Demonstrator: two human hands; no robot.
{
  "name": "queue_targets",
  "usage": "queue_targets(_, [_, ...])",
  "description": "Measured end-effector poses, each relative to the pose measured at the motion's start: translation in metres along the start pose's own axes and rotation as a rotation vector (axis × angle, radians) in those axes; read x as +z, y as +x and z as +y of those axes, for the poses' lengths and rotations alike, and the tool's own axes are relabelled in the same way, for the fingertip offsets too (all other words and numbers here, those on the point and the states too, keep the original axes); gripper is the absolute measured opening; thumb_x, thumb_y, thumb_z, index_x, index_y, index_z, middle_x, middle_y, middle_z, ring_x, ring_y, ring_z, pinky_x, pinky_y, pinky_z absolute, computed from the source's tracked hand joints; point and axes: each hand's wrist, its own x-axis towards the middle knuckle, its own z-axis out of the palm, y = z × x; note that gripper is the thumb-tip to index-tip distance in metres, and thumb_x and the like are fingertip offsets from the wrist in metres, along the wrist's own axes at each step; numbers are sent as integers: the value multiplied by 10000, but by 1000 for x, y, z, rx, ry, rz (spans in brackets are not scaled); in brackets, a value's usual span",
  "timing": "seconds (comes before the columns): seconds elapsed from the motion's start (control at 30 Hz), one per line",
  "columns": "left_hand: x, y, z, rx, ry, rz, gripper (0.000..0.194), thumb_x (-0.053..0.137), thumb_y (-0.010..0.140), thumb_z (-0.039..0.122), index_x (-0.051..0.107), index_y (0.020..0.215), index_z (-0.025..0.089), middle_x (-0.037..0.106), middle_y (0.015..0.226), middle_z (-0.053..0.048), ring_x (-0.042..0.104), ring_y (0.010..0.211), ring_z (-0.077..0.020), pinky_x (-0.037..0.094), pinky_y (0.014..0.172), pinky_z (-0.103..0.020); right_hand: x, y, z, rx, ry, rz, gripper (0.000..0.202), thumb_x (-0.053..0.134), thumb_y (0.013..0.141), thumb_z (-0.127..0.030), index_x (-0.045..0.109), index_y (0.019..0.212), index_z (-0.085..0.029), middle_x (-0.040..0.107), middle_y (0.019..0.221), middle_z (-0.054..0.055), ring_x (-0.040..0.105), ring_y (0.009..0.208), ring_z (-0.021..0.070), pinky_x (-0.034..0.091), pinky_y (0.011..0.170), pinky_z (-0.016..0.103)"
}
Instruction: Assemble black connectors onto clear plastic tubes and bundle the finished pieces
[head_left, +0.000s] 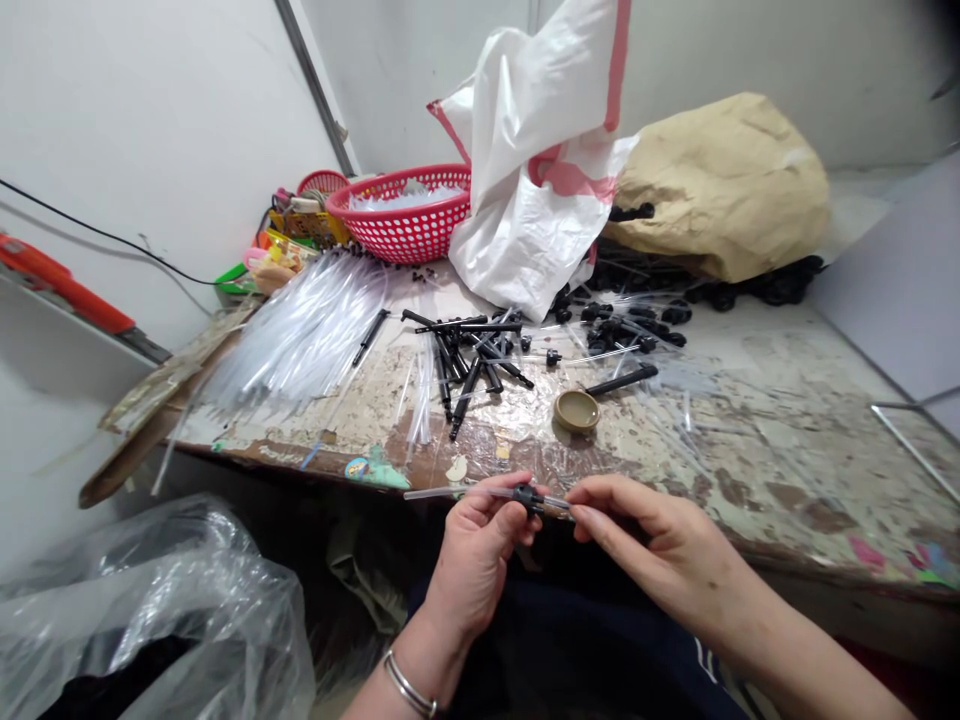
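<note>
Your left hand [476, 565] pinches a black fitting [527, 498] with a clear tube [431, 493] sticking out leftward, your right hand [667, 535] grips the thin clear piece [555, 503] on its other side, both at the near edge of the counter [787, 400].

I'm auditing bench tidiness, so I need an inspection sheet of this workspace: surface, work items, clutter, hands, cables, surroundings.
Surface: table worn, its finish patchy.
Work items: black fitting with a clear tube; pile of black parts; bundle of clear tubes.
Clutter: small round dish, red basket, white sack, brown paper bag.
Hands: left hand grips the black fitting; right hand pinches a thin clear piece protruding from it.
Cables: black cable across the left wall.
Surroundings: clear plastic bag at lower left; pale panel at right.
</note>
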Motion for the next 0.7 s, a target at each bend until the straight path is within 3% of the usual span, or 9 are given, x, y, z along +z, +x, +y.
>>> queue_targets(0.7, [-6, -5, 2, 7, -30, -33, 332, 782, 632, 299, 712, 931, 174, 734, 843, -70, 593, 626, -92, 426, 565, -183, 3, 0, -7, -5, -34, -24, 173, 441, 895, -280, 606, 888, -227, 646, 717, -8, 596, 647, 115, 457, 586, 207])
